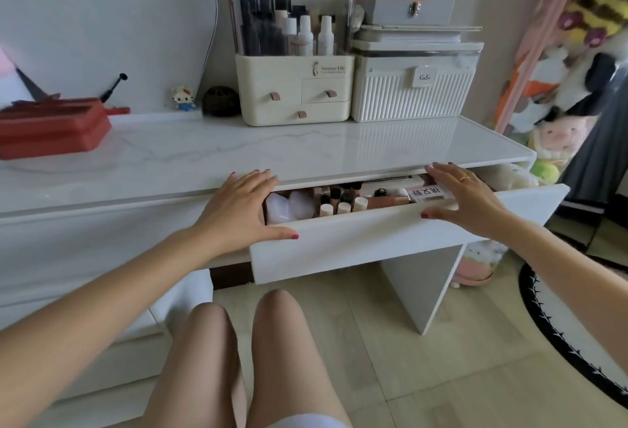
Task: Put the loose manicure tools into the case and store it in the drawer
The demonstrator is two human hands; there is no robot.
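A bedroom at home, with a white dressing table (238, 152) against the wall. On top, a clear-lidded makeup box (292, 54) full of bottles and tubes, with tiny drawers below. Beside it, a white ribbed storage box (413, 88) with more boxes piled on top. A little cat toy (182, 97) by the wall. An open drawer (390, 240) packed with small makeup bottles. On the right, a heap of soft plush toys (571, 64). Pale wood floor (390, 342) and a round rug (564, 336).
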